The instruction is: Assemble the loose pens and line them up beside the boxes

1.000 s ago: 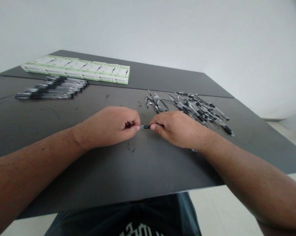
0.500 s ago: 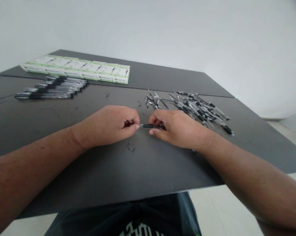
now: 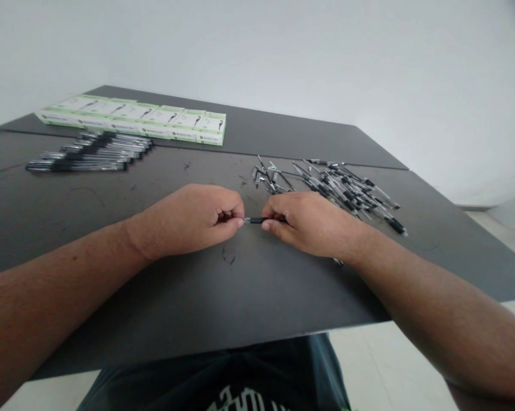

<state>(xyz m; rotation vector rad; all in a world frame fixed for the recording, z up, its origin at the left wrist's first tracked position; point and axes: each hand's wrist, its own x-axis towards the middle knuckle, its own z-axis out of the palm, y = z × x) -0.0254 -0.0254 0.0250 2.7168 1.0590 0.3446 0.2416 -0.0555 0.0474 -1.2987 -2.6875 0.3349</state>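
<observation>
A pen (image 3: pixel 255 220) with a dark grip lies level between my two hands, just above the dark table. My left hand (image 3: pixel 201 220) pinches its tip end between thumb and fingertips. On the other side, my right hand (image 3: pixel 306 222) is closed round the barrel, and the rest of the pen is hidden in it. Beyond my right hand spreads a jumbled pile of pen parts (image 3: pixel 347 191), with clear barrels and black grips. A small group of loose refills and clips (image 3: pixel 272 174) lies nearest the right fingers.
Rows of pens (image 3: pixel 94 153) lie side by side at the left. Behind them stands a line of green and white boxes (image 3: pixel 154 123). The table (image 3: pixel 240 297) has a seam across it, dark scuffs, and its front edge near my lap.
My right thumb and fingers have closed more tightly on the pen, and the right hand has shifted slightly to the right. My left hand keeps its pinch almost in place.
</observation>
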